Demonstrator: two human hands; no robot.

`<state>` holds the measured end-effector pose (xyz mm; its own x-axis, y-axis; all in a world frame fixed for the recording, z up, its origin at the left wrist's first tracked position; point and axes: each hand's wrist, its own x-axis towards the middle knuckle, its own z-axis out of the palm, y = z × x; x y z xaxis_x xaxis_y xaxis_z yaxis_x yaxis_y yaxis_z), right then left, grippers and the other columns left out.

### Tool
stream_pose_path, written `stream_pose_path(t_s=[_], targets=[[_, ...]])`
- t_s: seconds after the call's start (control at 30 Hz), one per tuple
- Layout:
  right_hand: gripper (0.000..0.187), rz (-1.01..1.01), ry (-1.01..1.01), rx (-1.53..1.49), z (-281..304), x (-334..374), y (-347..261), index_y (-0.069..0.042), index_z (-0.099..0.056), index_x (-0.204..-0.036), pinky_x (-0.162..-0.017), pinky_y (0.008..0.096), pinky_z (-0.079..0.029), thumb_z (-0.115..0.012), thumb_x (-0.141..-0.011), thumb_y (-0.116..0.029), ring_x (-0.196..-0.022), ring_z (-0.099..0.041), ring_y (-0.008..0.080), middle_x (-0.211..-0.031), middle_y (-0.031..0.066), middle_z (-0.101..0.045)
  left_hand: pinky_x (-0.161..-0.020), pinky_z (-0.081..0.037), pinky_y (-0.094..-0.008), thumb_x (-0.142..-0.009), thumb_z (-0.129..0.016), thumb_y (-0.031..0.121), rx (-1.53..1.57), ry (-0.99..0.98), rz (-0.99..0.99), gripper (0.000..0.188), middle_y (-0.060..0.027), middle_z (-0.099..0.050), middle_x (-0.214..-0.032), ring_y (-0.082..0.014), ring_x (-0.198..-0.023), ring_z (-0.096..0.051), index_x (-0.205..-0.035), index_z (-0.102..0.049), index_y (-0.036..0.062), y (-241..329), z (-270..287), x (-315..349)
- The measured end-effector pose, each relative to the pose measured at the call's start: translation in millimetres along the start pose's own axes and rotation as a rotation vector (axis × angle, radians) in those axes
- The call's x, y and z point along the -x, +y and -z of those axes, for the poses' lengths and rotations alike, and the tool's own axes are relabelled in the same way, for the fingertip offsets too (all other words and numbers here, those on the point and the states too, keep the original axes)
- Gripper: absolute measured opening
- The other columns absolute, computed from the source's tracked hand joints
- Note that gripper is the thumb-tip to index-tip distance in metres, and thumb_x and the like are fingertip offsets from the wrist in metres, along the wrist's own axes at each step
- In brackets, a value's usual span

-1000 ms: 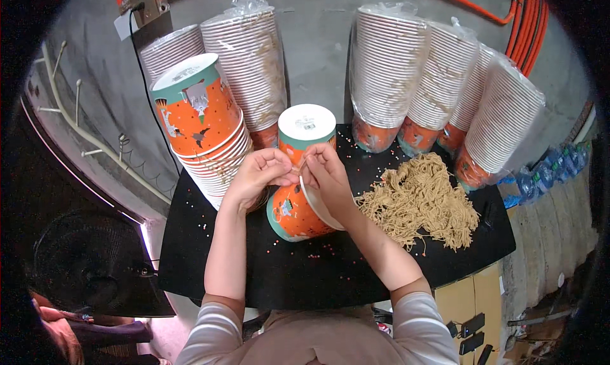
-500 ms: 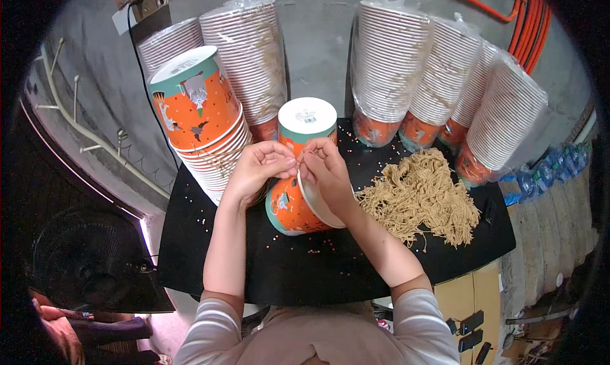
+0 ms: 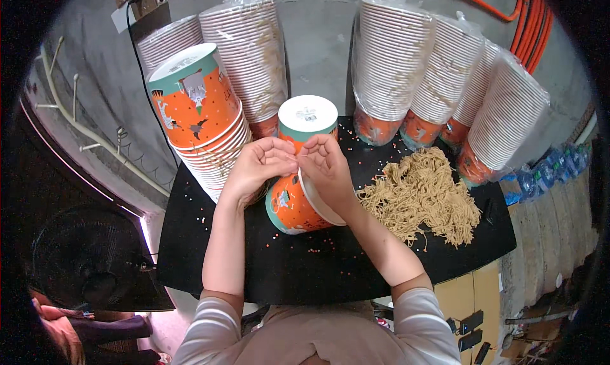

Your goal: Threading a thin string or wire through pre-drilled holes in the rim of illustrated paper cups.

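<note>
Note the most recent change at your right hand (image 3: 325, 172): its fingers appear slightly more opened out than one second earlier, when they curled more tightly near the rim. Treat this as a small adjustment of grip; the fine work at the bucket's rim appears incomplete, since both hands remain brought together there. Your left hand (image 3: 255, 165) has its thumb and forefinger drawn close at the tips. Whether either set of fingers grasps a strand or meets on nothing cannot be told, as the detail is too small. Take the point between your hands as the clock centre. The lying bucket (image 3: 297, 209), orange with a green base band, is at 6 o'clock on the black table (image 3: 267, 270), tilted on its side, its open rim facing 4 o'clock under your right hand. The upturned bucket (image 3: 308, 116) stands at 12 o'clock, just beyond your fingertips. The tan cord pile (image 3: 422, 200) lies between 3 and 4 o'clock; the nested bucket stack (image 3: 197, 111) is at 10 o'clock, with similar cord draped at its side. Compared with the earlier frame, the table and its contents sit slightly higher in view, consistent with a small head tilt. The buckets, stack and cord pile keep their positions relative to one another; no item has been visibly added or removed.
</note>
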<state>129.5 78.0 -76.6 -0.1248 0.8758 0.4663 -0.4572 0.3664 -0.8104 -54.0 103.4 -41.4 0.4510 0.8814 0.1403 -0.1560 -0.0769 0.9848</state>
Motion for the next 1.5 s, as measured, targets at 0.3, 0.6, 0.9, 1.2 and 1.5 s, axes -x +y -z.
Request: stream_pose_path(t_s=[0.3,0.6,0.9,1.2,1.5], targets=[[0.021,0.088,-0.072,0.370,18,-5,-11,-0.001,-0.066,-0.106,-0.073,0.0245,-0.051,-0.073,-0.090,-0.012,-0.083,-0.063,0.0100,-0.093,0.0037,-0.062,-0.076,-0.055,-0.0216,-0.081,-0.073,-0.008,-0.028,0.001,-0.061,0.036,-0.0056,-0.070,-0.089,-0.0087,-0.080,-0.068,-0.109,-0.053,0.0030,-3,-7,-2],[0.014,0.177,-0.079,0.787,11,-3,-42,0.001,-0.072,-0.090,-0.065,0.0238,-0.045,-0.077,-0.089,-0.011,-0.078,-0.057,0.0053,-0.087,0.0001,-0.063,-0.060,-0.048,-0.0180,-0.080,-0.066,-0.009,-0.153,0.003,-0.141,0.033,-0.0015,-0.063,-0.086,-0.0030,-0.068,-0.058,-0.104,-0.048,0.0041,-2,-14,1],[0.016,-0.209,-0.031,0.242,24,-4,-26,0.000,-0.070,-0.104,-0.066,0.0176,-0.046,-0.072,-0.095,-0.014,-0.071,-0.058,0.0030,-0.087,-0.0010,-0.068,-0.059,-0.046,-0.0168,-0.085,-0.066,-0.005,-0.241,0.027,-0.102,0.022,0.0020,-0.062,-0.088,0.0004,-0.069,-0.055,-0.107,-0.064,-0.0032,-1,-16,2],[0.017,-0.277,-0.014,0.128,13,-1,-25,-0.003,-0.069,-0.103,-0.058,0.0167,-0.038,-0.071,-0.097,-0.019,-0.068,-0.053,0.0010,-0.078,-0.0047,-0.062,-0.052,-0.043,-0.0174,-0.090,-0.076,0.006,-0.272,0.031,-0.012,0.016,0.0016,-0.067,-0.070,0.0000,-0.060,-0.058,-0.100,-0.066,-0.0007,3,-14,3],[0.021,-0.319,-0.034,0.111,17,-3,-10,-0.007,-0.062,-0.093,-0.060,0.0198,-0.041,-0.057,-0.104,-0.024,-0.066,-0.053,0.0038,-0.074,-0.0042,-0.057,-0.065,-0.052,-0.0197,-0.089,-0.076,0.002,-0.350,0.111,-0.162,0.008,-0.0035,-0.073,-0.079,-0.0041,-0.070,-0.064,-0.094,-0.072,-0.0035,-5,-11,-2]])
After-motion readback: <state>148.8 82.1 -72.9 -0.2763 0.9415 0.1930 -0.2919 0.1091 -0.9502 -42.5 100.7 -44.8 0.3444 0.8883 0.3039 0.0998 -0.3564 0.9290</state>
